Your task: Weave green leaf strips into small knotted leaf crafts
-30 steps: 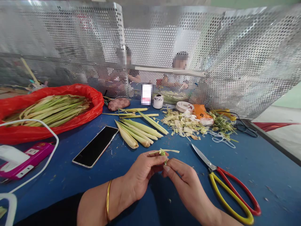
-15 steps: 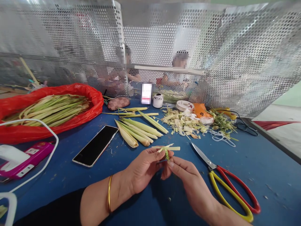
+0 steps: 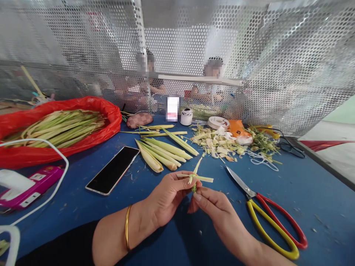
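Note:
Pinched between thumb and fingers of my left hand [image 3: 166,197] is a small woven leaf piece [image 3: 194,178], with pale strips sticking out upward and to both sides. My right hand [image 3: 219,207] closes its thumb and forefinger at the green braided lower end of the same piece. Part of the piece is hidden behind the fingers. Several pale green husk leaves [image 3: 166,153] lie on the blue table [image 3: 222,236] just beyond my hands. To the right of my right hand rest scissors [image 3: 266,207] with one red and one yellow handle.
At left are a red bag [image 3: 111,114] of long leaves, a phone [image 3: 112,171] and a purple power strip [image 3: 41,184] with a white cable. Leaf scraps [image 3: 219,142], a tape roll [image 3: 219,122] and a thread spool [image 3: 186,116] lie farther back. Behind a perforated metal screen [image 3: 180,48] sit two people.
The woven piece has turned in my fingers: one pale strip now points upward, and the green end shows less. Both hands stay closed on it in nearly the same place.

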A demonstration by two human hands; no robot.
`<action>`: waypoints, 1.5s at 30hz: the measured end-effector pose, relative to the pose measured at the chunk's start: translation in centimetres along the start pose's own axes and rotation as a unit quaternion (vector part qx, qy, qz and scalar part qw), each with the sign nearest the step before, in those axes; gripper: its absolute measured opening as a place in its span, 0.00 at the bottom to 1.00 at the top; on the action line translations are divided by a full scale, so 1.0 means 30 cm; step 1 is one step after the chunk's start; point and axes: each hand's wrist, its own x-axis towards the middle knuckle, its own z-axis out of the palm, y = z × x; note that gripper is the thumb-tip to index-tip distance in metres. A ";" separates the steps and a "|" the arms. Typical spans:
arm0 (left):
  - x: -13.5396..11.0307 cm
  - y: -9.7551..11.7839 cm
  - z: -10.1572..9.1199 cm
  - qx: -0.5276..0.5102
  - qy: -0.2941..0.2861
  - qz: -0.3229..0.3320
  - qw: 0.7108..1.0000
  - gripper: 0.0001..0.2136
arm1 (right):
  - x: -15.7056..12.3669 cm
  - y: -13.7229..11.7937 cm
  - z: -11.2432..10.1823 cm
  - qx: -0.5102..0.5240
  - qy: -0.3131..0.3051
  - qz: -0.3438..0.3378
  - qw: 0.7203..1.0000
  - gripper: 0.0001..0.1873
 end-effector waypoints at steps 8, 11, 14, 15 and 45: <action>-0.006 -0.007 0.006 0.022 0.053 -0.013 0.998 0.05 | -0.018 0.005 -0.002 -0.113 -0.025 -0.026 0.993 0.19; -0.003 -0.014 0.002 -0.003 0.094 -0.028 0.995 0.05 | -0.014 0.011 -0.003 -0.110 -0.017 -0.020 0.994 0.19; -0.003 -0.011 0.002 -0.002 0.108 -0.025 0.994 0.04 | -0.008 0.015 -0.007 -0.098 -0.019 -0.014 0.995 0.18; -0.003 -0.008 0.003 0.001 0.108 -0.024 0.994 0.05 | -0.007 0.015 -0.008 -0.094 -0.020 -0.013 0.995 0.18; -0.012 -0.006 0.027 0.086 0.020 0.044 0.995 0.10 | 0.012 0.003 -0.008 0.000 0.020 0.003 1.000 0.19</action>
